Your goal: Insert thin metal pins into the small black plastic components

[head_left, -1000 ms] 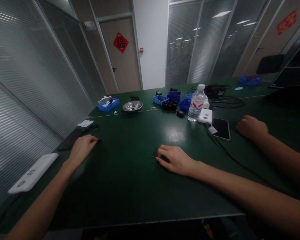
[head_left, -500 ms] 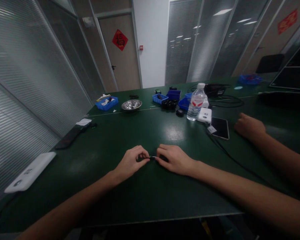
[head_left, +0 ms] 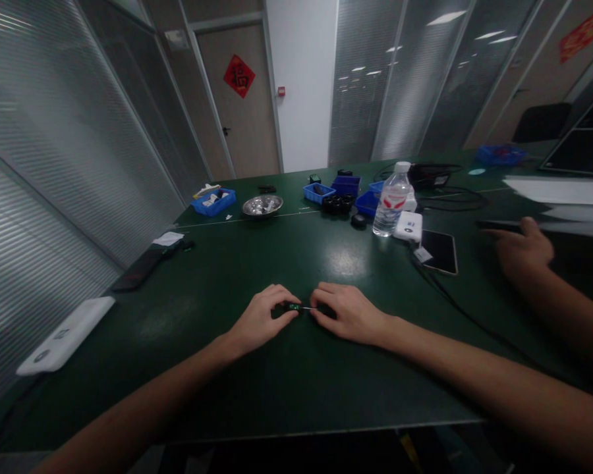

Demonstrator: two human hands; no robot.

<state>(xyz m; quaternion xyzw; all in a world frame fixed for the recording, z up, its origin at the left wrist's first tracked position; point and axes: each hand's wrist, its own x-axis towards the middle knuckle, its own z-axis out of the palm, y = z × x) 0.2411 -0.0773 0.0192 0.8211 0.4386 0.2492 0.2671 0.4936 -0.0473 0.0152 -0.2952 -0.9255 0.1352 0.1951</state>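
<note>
Both my hands rest on the dark green table (head_left: 286, 388) near its middle, fingertips almost meeting. My left hand (head_left: 265, 316) is closed in a pinch on a small dark part with a green spot (head_left: 293, 306). My right hand (head_left: 348, 312) is closed on a thin metal pin (head_left: 308, 308) whose tip points at that part. What else my right hand covers is hidden under its fingers.
Another person's hand (head_left: 524, 251) and forearm lie at the right, near a black phone (head_left: 439, 251), a white power bank (head_left: 408, 226) and a cable. Behind stand a water bottle (head_left: 390, 201), blue bins (head_left: 318, 193), a metal bowl (head_left: 261, 206), and a white device (head_left: 64, 334) at the left edge.
My left hand came from the far left of the table to meet my right hand and now pinches the small part. The other person's hand has shifted right and lifted.
</note>
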